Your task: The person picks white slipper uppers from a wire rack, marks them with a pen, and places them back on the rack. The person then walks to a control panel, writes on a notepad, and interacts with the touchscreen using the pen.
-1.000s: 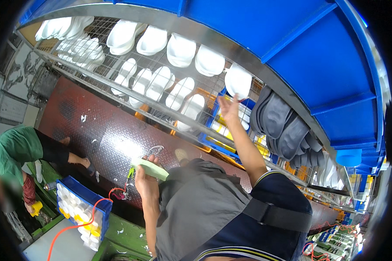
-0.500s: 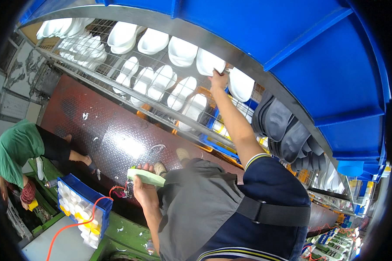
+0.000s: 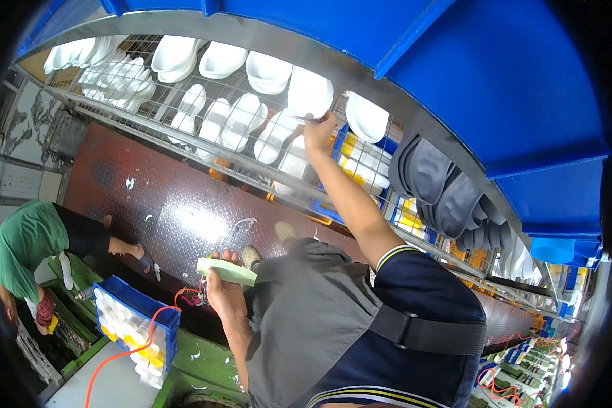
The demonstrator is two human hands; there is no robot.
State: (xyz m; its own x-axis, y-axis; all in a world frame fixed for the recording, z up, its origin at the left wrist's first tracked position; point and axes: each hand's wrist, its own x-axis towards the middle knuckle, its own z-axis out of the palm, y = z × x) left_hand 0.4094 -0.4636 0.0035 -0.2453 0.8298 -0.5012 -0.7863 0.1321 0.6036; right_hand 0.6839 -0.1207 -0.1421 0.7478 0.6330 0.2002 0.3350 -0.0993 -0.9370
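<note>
My left hand (image 3: 227, 294) is closed around a pale green sole (image 3: 230, 271), thumb on the near side and fingertips showing beyond it. At the wire rack, my stretched-out right hand (image 3: 319, 130) has its fingers closed at the lower end of a white shoe sole (image 3: 311, 92). This sole stands in the upper row, beside another white sole (image 3: 368, 118) on its right and a white pair (image 3: 268, 71) on its left. Part of my right fingers is hidden behind the sole's edge and the wire.
The wire rack (image 3: 162, 129) carries white soles and, farther right, grey soles (image 3: 430, 178). Blue panels (image 3: 523, 102) hang above. A co-worker in a green shirt (image 3: 30, 238) bends at the left. A blue crate (image 3: 126, 299) of white and yellow rolls stands near a red hose (image 3: 119, 351).
My right hand and the white sole at its fingers have shifted slightly left and down. My left hand still holds the green sole. The whole view has moved a little.
</note>
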